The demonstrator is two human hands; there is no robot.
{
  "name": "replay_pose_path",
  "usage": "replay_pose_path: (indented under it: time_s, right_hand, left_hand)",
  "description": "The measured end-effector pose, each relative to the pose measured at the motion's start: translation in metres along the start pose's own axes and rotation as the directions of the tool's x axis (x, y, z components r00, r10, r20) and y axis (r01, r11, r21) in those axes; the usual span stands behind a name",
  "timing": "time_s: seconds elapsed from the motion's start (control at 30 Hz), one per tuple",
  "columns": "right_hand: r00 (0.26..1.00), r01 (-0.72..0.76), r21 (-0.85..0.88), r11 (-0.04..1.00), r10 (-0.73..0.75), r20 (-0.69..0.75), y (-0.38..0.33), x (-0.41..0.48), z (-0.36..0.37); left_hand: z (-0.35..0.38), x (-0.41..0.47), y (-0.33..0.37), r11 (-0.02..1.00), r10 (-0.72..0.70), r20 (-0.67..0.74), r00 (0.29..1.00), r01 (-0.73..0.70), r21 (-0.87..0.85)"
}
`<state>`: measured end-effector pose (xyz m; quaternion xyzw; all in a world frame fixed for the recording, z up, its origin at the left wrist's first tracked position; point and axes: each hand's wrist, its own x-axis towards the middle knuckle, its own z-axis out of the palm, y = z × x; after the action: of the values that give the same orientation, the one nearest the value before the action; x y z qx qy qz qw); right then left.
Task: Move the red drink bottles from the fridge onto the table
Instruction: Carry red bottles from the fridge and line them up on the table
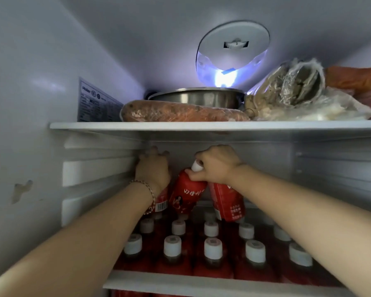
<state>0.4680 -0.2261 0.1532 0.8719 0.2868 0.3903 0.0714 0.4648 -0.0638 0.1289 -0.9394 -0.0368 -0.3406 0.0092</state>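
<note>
FRIDGE RAID, MID-LIFT: Inside the fridge (30, 99), your two hands work the middle shelf (201, 281), where the rows (212, 249) of white-capped red bottles stand packed at 6 o'clock. Your right hand (217, 166) is clenched round two at once. One is the tilted bottle (185, 195), its cap pinched between thumb and forefinger and pointing to 1 o'clock. The other is the third bottle (228, 203), hanging from the same fist at 5 o'clock. Taking them by the necks looks like the only hold such tight packing allows, and doubling up would spare you trips.

Your left hand (153, 171), at 9 o'clock of the right, curls down over the top of the left bottle (162, 203). Its cap is hidden under your palm, but its label sits above the standing caps, so the bottle appears lifted and held.

Your forearms reach in from 7 and 5 o'clock, wrists bent down, knuckles close under the top shelf (137, 126) at 12 o'clock, which carries a bowl (201, 97). That low headroom likely explains the lean. The table is out of view.
</note>
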Motion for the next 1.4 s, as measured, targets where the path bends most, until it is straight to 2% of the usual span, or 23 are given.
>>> replay_pose_path:
  time_s: [0.13, 0.2, 0.3, 0.4, 0.5, 0.63, 0.73, 0.87, 0.97, 1.13, 1.27, 1.4]
  right_hand:
    - [0.977, 0.214, -0.119, 0.970, -0.213, 0.025, -0.017, 0.000, -0.014]
    - [0.967, 0.253, -0.169, 0.952, -0.249, 0.046, -0.025, -0.002, -0.017]
    - [0.963, 0.270, -0.251, 0.930, -0.266, 0.049, -0.032, -0.010, -0.021]
    - [0.947, 0.322, -0.300, 0.898, -0.302, 0.112, -0.040, -0.023, -0.025]
    - [0.937, 0.347, -0.340, 0.874, -0.310, 0.160, -0.047, -0.037, -0.032]
    - [0.923, 0.384, -0.381, 0.841, -0.339, 0.181, -0.052, -0.058, -0.041]
    - [0.914, 0.407, -0.393, 0.825, -0.362, 0.185, -0.052, -0.075, -0.055]
    - [0.947, 0.322, -0.424, 0.846, -0.284, 0.153, -0.056, -0.090, -0.085]
    - [0.956, 0.290, -0.443, 0.848, -0.279, 0.092, -0.060, -0.104, -0.106]
    - [0.926, 0.362, -0.424, 0.830, -0.372, 0.061, -0.070, -0.146, -0.143]
    - [0.952, 0.290, -0.204, 0.935, -0.304, -0.043, -0.092, -0.175, -0.176]
    - [0.954, 0.294, 0.065, 0.954, -0.297, 0.038, -0.136, -0.202, -0.187]
  left_hand:
    - [-0.011, -0.009, -0.004, 0.990, 0.092, -0.057, 0.994, -0.098, -0.098]
    - [-0.017, -0.017, -0.006, 0.986, 0.088, -0.035, 0.996, -0.092, -0.141]
    - [-0.015, -0.032, -0.005, 0.992, 0.114, 0.005, 0.993, -0.114, -0.053]
    - [-0.020, -0.039, -0.011, 0.992, 0.129, 0.118, 0.985, -0.127, -0.029]
    - [-0.029, -0.047, -0.007, 0.973, 0.206, 0.260, 0.943, -0.225, 0.046]
    - [-0.036, -0.068, 0.006, 0.962, 0.261, 0.191, 0.946, -0.270, 0.026]
    - [-0.050, -0.085, 0.010, 0.954, 0.279, 0.101, 0.955, -0.287, 0.084]
    - [-0.090, -0.106, 0.016, 0.941, 0.318, 0.048, 0.947, -0.321, 0.106]
    - [-0.124, -0.125, 0.021, 0.966, 0.253, 0.016, 0.967, -0.254, 0.043]
    - [-0.162, -0.180, 0.038, 0.992, 0.107, 0.018, 0.994, -0.106, -0.072]
    - [-0.190, -0.220, 0.040, 0.989, -0.015, 0.066, 0.998, 0.025, -0.149]
    - [-0.214, -0.278, 0.025, 0.970, -0.167, 0.304, 0.938, 0.212, -0.119]
